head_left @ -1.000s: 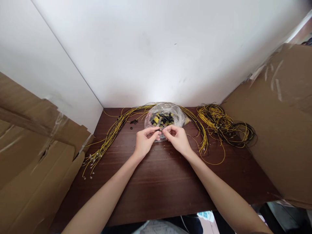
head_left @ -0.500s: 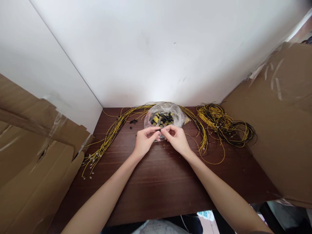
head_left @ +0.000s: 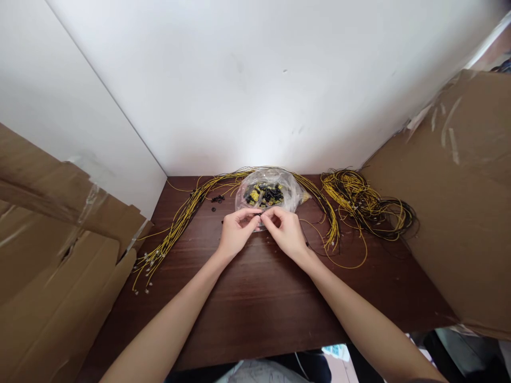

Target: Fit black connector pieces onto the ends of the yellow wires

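My left hand [head_left: 239, 227] and my right hand [head_left: 282, 227] meet fingertip to fingertip over the front edge of a clear plastic bag [head_left: 294, 192]. Between the pinched fingers shows a small dark part [head_left: 258, 214], mostly covered, its kind too small to make out. Inside the open bag lie many small black and yellow pieces [head_left: 270, 194]. Thin wire seems to trail beside my right wrist, though where it ends is hidden.
Yellow and black wires [head_left: 191, 205] with small white ends arc behind the bag on the brown table [head_left: 255, 314]. A tangled wire coil [head_left: 359, 199] lies right. Small black rings [head_left: 217, 199] sit left of the bag. Cardboard [head_left: 451, 202] flanks both sides; a white panel [head_left: 255, 96] stands behind.
My fingertips have drawn closer together around the small dark part, with my right hand shifting slightly left. A dark bit of wire now shows by my right wrist.
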Tool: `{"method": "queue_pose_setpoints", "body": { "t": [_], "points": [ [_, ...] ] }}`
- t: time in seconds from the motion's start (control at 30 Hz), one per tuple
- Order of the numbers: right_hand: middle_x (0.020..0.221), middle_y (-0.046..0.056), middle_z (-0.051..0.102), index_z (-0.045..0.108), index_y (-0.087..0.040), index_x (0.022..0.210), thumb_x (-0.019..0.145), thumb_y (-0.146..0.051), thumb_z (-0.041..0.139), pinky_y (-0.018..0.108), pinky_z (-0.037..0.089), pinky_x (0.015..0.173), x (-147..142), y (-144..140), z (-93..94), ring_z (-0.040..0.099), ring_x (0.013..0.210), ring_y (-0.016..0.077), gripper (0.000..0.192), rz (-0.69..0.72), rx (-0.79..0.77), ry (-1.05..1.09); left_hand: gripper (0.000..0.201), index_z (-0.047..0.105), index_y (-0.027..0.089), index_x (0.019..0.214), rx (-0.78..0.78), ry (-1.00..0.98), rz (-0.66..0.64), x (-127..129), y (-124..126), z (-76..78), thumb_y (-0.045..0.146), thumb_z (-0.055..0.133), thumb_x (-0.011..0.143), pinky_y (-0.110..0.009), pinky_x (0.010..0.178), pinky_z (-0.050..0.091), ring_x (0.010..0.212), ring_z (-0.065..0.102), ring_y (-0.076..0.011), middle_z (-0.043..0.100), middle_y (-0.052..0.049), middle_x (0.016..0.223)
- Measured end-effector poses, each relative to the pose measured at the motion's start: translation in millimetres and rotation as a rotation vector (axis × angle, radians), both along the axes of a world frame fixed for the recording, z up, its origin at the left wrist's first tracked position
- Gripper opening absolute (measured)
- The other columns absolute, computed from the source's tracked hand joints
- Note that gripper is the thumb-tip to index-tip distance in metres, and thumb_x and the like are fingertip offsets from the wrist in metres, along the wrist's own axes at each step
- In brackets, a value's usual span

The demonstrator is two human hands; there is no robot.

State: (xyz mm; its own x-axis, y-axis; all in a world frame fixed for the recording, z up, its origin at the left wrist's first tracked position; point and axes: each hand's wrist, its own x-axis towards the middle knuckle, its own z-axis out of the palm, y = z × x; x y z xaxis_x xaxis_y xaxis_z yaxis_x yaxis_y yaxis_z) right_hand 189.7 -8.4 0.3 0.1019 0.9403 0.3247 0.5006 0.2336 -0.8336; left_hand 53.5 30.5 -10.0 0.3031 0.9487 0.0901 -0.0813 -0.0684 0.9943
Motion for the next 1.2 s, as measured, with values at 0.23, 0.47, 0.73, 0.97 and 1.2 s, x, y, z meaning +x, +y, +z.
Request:
{"method": "queue_pose_setpoints", "body": {
  "t": [0.23, 0.47, 0.73, 0.97, 1.2],
  "points": [
    [0.088, 0.008, 0.064, 0.061, -0.017, 0.093, 0.089, -0.021, 0.044, 0.031, 0.049, 0.075, -9, -7, -0.4, 0.060, 0.081, 0.0186, 0.018, 0.005, 0.153, -0.215, 0.023, 0.070, 0.012, 0.088, -0.079, -0.135, 0.027, -1, 3, 1.3, 0.028, 0.068, 0.071, -0.023, 0.062, 0.052, 0.058, 0.060, -0.0102, 0.067, -0.003, 0.070],
    [0.138, 0.013, 0.042, 0.042, -0.020, 0.132, 0.086, -0.016, 0.045, 0.046, 0.039, 0.102, -27, -24, 11.7, 0.039, 0.128, 0.0264, 0.046, 0.123, 0.401, -0.402, 0.028, 0.070, 0.013, 0.088, -0.194, -0.316, 0.116, -4, 11, -3.6, 0.032, 0.072, 0.068, -0.023, 0.065, 0.051, 0.066, 0.060, -0.0113, 0.068, -0.004, 0.078],
    [0.105, 0.009, 0.058, 0.061, -0.023, 0.103, 0.085, -0.014, 0.049, 0.042, 0.046, 0.087, -16, -20, 14.3, 0.055, 0.102, 0.0230, 0.023, -0.042, 0.380, -0.306, 0.025, 0.071, 0.014, 0.088, -0.167, -0.302, 0.054, -3, 9, -1.0, 0.030, 0.071, 0.069, -0.022, 0.061, 0.050, 0.060, 0.058, -0.0091, 0.066, -0.003, 0.071],
    [0.104, 0.008, 0.058, 0.061, -0.021, 0.099, 0.085, -0.018, 0.050, 0.036, 0.045, 0.089, -12, -12, 13.0, 0.055, 0.101, 0.0203, 0.018, -0.062, 0.242, -0.107, 0.025, 0.070, 0.013, 0.089, -0.083, -0.182, 0.025, -2, 5, 1.6, 0.030, 0.069, 0.070, -0.023, 0.061, 0.049, 0.058, 0.056, -0.0095, 0.066, -0.002, 0.068],
    [0.080, 0.004, 0.066, 0.065, -0.019, 0.079, 0.084, -0.022, 0.053, 0.030, 0.046, 0.074, -5, -5, 2.7, 0.061, 0.077, 0.0178, 0.013, -0.053, 0.069, -0.004, 0.026, 0.071, 0.014, 0.093, -0.057, -0.151, -0.002, -4, 8, -3.3, 0.032, 0.066, 0.075, -0.022, 0.064, 0.049, 0.060, 0.056, -0.0089, 0.067, -0.003, 0.072]
  ]
}}
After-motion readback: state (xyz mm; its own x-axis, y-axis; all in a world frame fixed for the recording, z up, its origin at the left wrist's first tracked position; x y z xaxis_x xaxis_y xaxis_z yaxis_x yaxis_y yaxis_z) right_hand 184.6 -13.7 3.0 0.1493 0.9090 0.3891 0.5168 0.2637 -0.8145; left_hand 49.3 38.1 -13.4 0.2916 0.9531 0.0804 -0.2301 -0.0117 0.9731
